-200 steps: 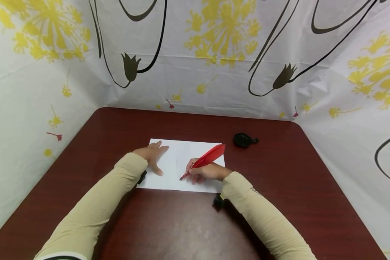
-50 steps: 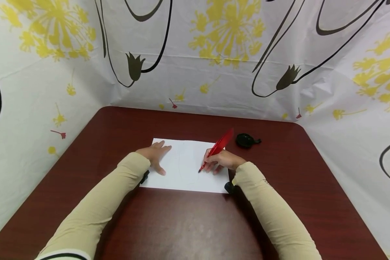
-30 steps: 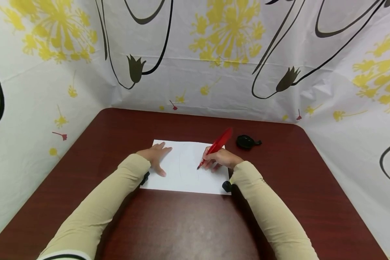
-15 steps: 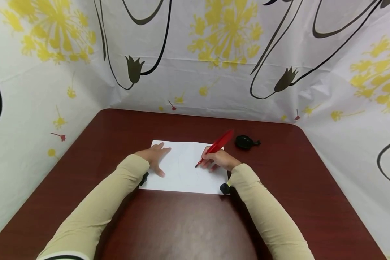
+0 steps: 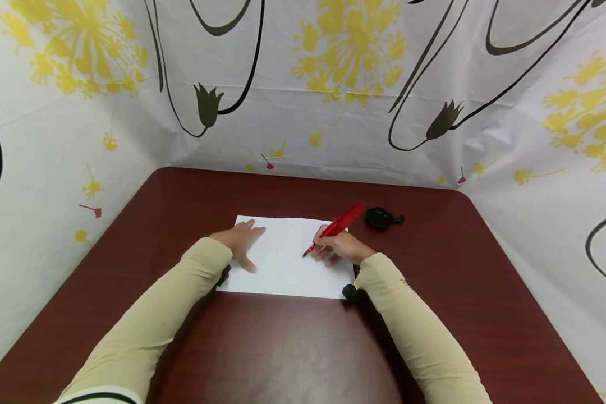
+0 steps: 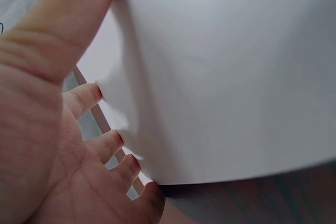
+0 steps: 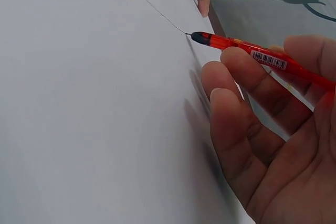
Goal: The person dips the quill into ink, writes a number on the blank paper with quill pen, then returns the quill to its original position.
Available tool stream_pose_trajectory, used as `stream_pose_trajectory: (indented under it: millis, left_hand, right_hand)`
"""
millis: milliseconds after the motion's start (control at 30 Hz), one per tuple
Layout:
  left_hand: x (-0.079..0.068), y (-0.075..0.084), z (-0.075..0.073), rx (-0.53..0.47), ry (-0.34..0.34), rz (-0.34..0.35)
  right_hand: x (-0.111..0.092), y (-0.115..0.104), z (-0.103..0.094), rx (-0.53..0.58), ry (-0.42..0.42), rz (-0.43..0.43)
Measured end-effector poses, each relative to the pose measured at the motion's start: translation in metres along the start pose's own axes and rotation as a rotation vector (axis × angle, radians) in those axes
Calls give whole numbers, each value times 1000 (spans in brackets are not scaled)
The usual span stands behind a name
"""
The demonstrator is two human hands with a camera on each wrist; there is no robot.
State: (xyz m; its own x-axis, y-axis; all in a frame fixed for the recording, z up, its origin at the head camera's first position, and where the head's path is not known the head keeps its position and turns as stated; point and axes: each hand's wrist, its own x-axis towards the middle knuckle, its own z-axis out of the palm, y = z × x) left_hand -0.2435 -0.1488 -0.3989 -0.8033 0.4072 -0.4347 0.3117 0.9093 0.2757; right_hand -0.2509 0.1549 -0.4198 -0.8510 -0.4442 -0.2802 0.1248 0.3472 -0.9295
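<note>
A sheet of white paper (image 5: 283,280) lies on the table. My left hand (image 5: 239,245) rests on its left side, fingers spread and thumb apart; the left wrist view shows the fingertips along the edge of the paper (image 6: 220,87). My right hand (image 5: 344,246) grips a red feather pen (image 5: 345,219), its plume slanting up to the right. In the right wrist view the red barrel of the pen (image 7: 241,49) carries a barcode label. Its black tip meets the sheet at the end of a thin drawn line (image 7: 152,6). Other marks look faint in the head view.
A small black rounded object (image 5: 380,218) with a short stub lies beyond the paper's right corner. The dark red-brown table (image 5: 283,348) is backed by white flower-patterned sheeting (image 5: 283,123). Black wrist devices sit under both sleeves, the right one (image 5: 350,292) overlapping the paper's corner.
Since the oldest frame, my right hand has shifted right across the sheet with the pen. Over the last second or so its tip has crept slightly up and left. My left hand stays put.
</note>
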Motion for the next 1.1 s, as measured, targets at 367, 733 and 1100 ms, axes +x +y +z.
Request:
stream_pose_trajectory:
  millis: [367,733,1100]
  left_hand:
    - [2,-3,-3,-15,-1,34]
    - [2,-2,-3,-10,-16,34]
    - [0,-1,-2,-10,-1,25]
  right_hand:
    - [6,-4,1,-11,18,-10]
    - [9,-4,8,25,43,0]
    - [15,-5,15,3,44,-18]
